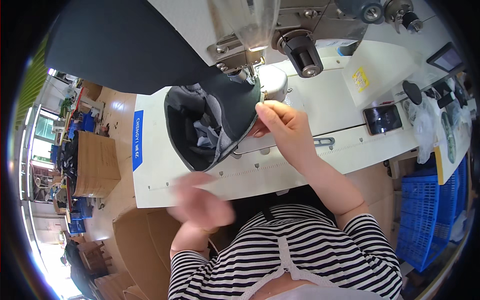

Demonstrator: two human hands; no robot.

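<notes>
A dark grey and black fabric piece, shaped like an open pouch, lies on the white sewing machine table. Its rim opens toward me, and crumpled grey cloth shows inside. The upper right of the rim sits beside the presser foot area of the sewing machine. My right hand pinches that edge between thumb and fingers. Below the pouch's lower rim, my left hand is smeared by motion and appears apart from the fabric; its fingers cannot be made out.
A large black panel covers the upper left. On the table's right rests a phone. Blue plastic crates stand at the right, near clear plastic bags. Cardboard boxes stand on the floor at left, with another carton below the table edge.
</notes>
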